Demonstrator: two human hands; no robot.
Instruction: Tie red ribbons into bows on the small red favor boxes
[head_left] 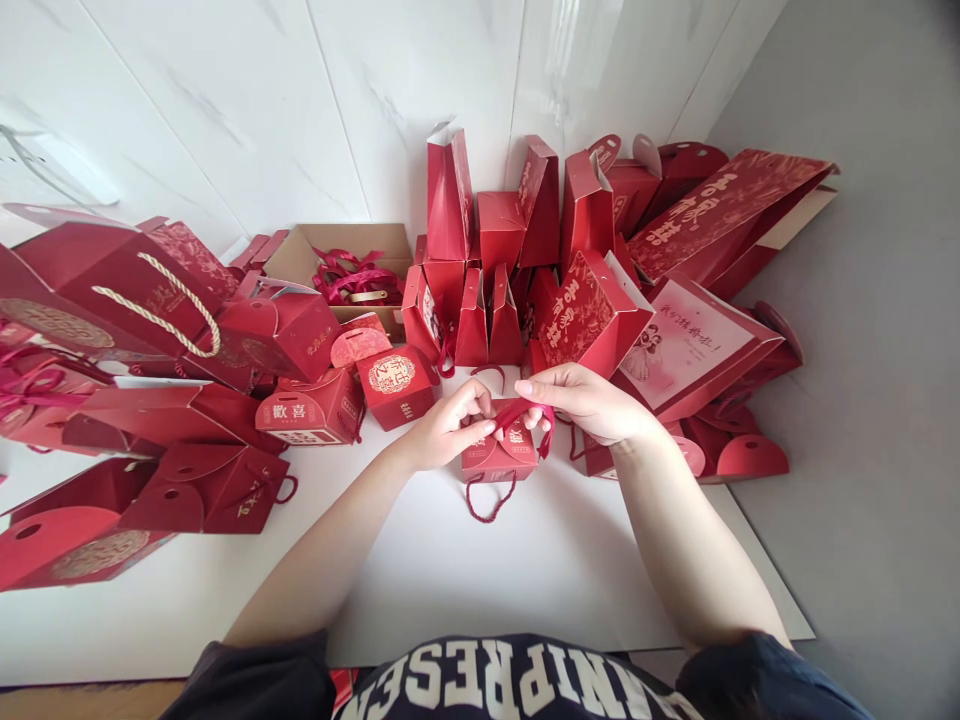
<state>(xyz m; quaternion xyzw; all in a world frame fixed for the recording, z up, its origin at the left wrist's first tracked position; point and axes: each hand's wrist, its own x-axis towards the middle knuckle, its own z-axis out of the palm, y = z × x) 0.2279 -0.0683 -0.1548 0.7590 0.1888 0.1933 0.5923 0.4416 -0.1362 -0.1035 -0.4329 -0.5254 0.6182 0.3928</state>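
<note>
A small red gift box [499, 462] with a twisted cord handle [491, 505] sits in front of me on the white table. Above its top, my left hand [454, 425] pinches a dark red ribbon [517, 410] between thumb and fingers. My right hand [585, 402] grips the same ribbon from the other side, with a tail of it hanging by the box. Both hands partly cover the box's top, so how the ribbon lies there is hidden.
Many red gift boxes and bags crowd the left, back and right, including a box with round gold print [397, 385] and a bag with rope handles [112, 290]. A cardboard carton [300, 250] of ribbons stands behind. A white wall [262, 100] closes the back.
</note>
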